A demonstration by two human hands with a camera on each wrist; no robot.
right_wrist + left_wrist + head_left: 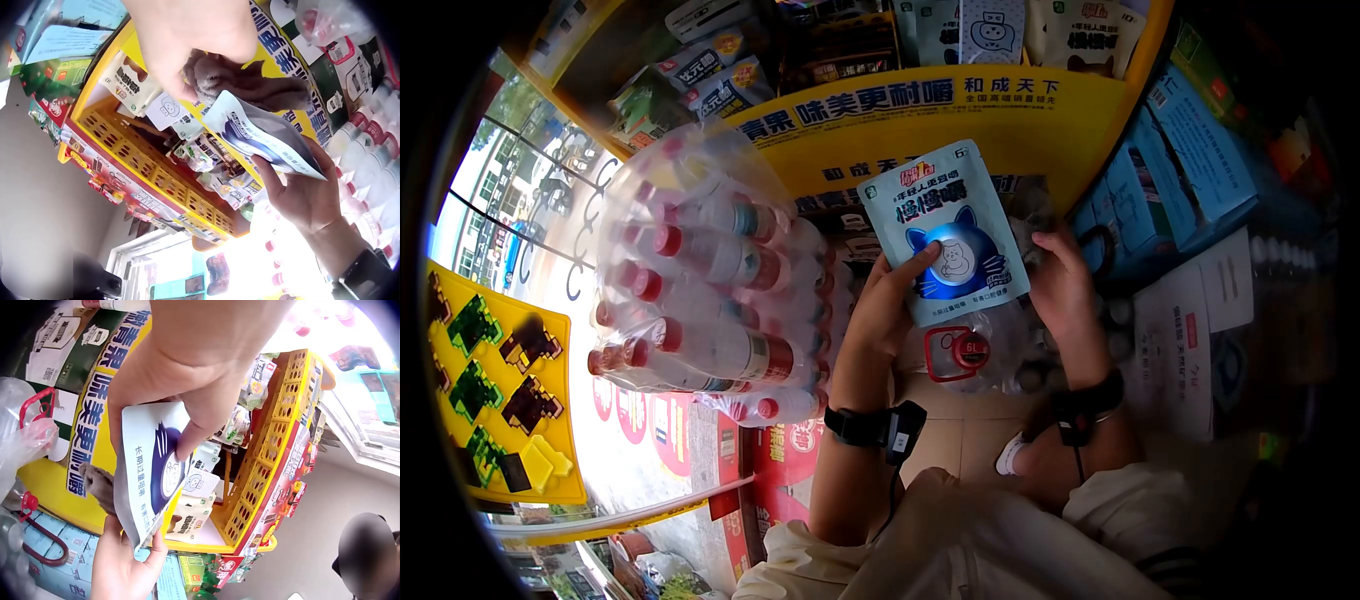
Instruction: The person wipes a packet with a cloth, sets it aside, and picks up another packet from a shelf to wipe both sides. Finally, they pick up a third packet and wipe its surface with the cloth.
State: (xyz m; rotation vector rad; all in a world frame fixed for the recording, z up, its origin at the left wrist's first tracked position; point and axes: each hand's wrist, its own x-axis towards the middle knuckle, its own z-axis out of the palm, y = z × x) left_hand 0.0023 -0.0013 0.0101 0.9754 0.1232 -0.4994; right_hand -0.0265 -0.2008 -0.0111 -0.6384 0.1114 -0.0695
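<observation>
A light-blue snack pouch (950, 225) with a blue cat-head print is tilted up before the yellow display stand. My left hand (890, 305) grips its lower left side, thumb across the printed front and fingers behind. At the opposite edge of the pouch is my right hand (1065, 290). The right wrist view shows a crumpled grey-brown cloth (244, 81) held in this right hand (194, 37), bunched beside the pouch's back. Part of the cloth (97, 487) shows past the pouch in the left wrist view.
Shrink-wrapped bottles (710, 260) with red caps are stacked at the left. A yellow display stand (1060, 120) holds several snack packs at the back. Blue cartons (1190, 150) stand to the right. A large clear bottle with a red handle (945, 355) is below the pouch.
</observation>
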